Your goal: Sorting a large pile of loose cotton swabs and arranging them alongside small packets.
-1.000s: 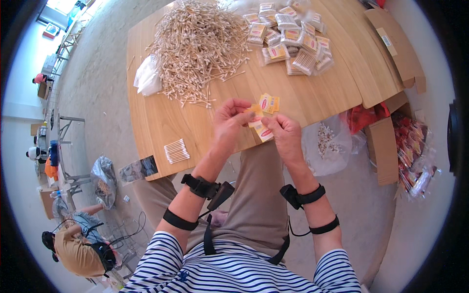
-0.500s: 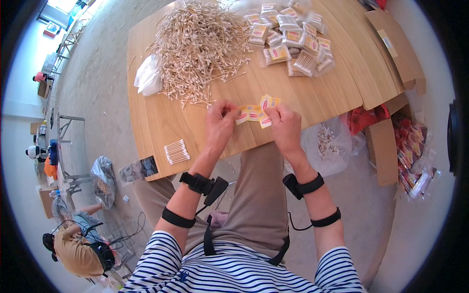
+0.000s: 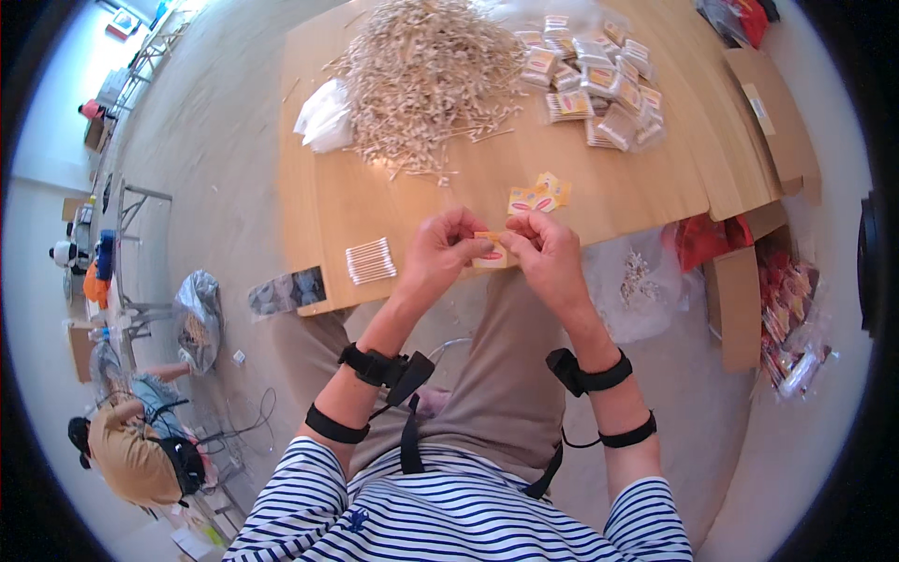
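Observation:
Between my two hands, over the table's near edge, is a small yellow-and-white printed card (image 3: 489, 253). My left hand (image 3: 444, 251) pinches its left side, and my right hand (image 3: 546, 253) pinches its upper right part. Just beyond my right hand, a few more of these yellow cards (image 3: 538, 197) lie overlapping on the wooden table (image 3: 365, 201). Left of my left hand, a flat row of cotton swabs (image 3: 371, 261) rests near the edge. A large heap of loose cotton swabs (image 3: 426, 80) covers the far middle of the table.
Packed bags of swabs (image 3: 604, 84) are piled at the far right. White plastic bags (image 3: 325, 117) lie left of the heap. A dark package (image 3: 287, 291) sits at the near left corner. Cardboard boxes (image 3: 735, 300) and a clear bag (image 3: 623, 290) stand at right. Another person (image 3: 140, 450) sits far left.
The other yellow cards now lie on the table, while one card stays between my hands. Both hands have come closer together and lower. The whole view has shifted slightly.

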`<action>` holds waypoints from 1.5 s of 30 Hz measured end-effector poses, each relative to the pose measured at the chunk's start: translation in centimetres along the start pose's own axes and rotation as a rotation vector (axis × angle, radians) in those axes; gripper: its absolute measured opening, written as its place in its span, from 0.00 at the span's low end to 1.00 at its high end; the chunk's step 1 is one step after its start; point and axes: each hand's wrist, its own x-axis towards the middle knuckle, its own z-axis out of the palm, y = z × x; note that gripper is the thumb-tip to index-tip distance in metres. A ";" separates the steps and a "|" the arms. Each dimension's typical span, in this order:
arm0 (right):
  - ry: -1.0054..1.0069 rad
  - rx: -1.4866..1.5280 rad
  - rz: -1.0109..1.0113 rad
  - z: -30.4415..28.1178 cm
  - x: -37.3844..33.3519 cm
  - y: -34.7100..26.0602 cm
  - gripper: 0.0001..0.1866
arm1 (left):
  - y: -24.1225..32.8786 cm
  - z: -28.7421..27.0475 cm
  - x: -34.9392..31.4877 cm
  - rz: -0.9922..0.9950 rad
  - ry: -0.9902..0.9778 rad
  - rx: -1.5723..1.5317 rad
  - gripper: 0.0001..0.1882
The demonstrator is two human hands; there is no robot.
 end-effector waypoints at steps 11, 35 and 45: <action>-0.255 0.194 0.276 6.3 -4.1 -2.1 0.06 | -3.6 -4.0 -8.3 -0.045 0.211 -0.446 0.05; -0.351 -0.508 -0.006 16.0 1.9 -1.7 0.13 | -7.7 -10.8 -12.4 0.185 0.709 0.213 0.09; -0.357 -0.586 -0.070 17.3 2.5 -0.1 0.14 | -7.8 -10.1 -13.0 0.351 0.682 0.630 0.13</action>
